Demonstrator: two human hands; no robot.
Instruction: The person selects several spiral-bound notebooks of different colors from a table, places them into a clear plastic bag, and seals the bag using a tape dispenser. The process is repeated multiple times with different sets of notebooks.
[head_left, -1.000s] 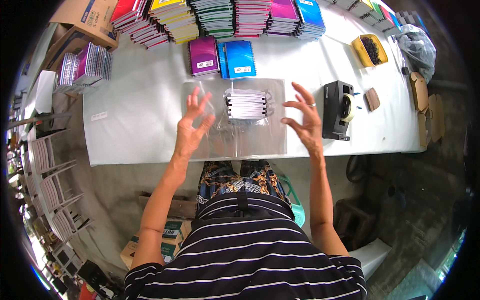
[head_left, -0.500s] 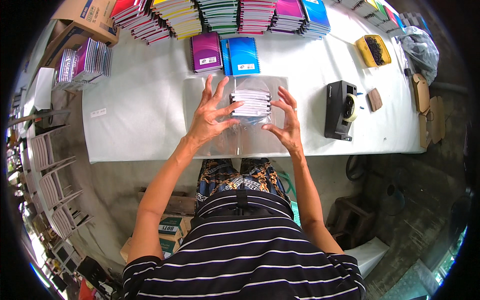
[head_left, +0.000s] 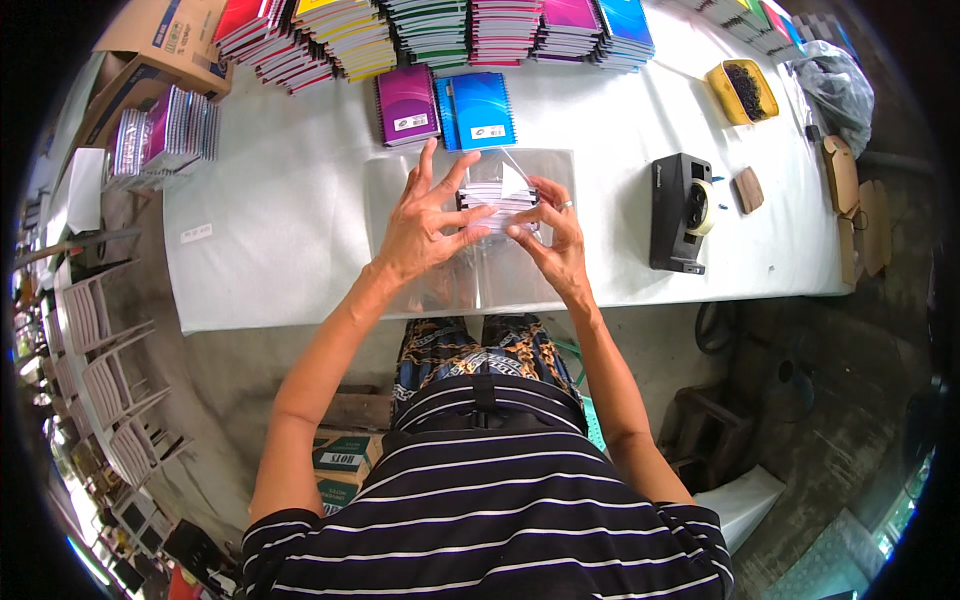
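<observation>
A small stack of spiral notebooks (head_left: 479, 194) lies in front of me, its white page edges showing. Under and around it is clear plastic film (head_left: 515, 277), with a shiny flap raised at the stack's far right. My left hand (head_left: 425, 218) has its thumb and index finger against the stack's left end, its other fingers raised and spread. At the right end, my right hand (head_left: 553, 235) curls its fingers and thumb round the stack and film. Whether it pinches the film alone is hard to make out.
Just beyond stand a purple notebook (head_left: 407, 104) and a blue notebook (head_left: 478, 110). Tall notebook piles (head_left: 430, 35) line the far edge. On the right are a black tape dispenser (head_left: 680, 213), a wooden block (head_left: 748, 190) and a yellow tub (head_left: 742, 92). A cardboard box (head_left: 165, 50) stands far left.
My right hand has moved left from beside the stack and closed on its right end. A plastic flap now stands up there. My left fingers have come slightly further over the left end.
</observation>
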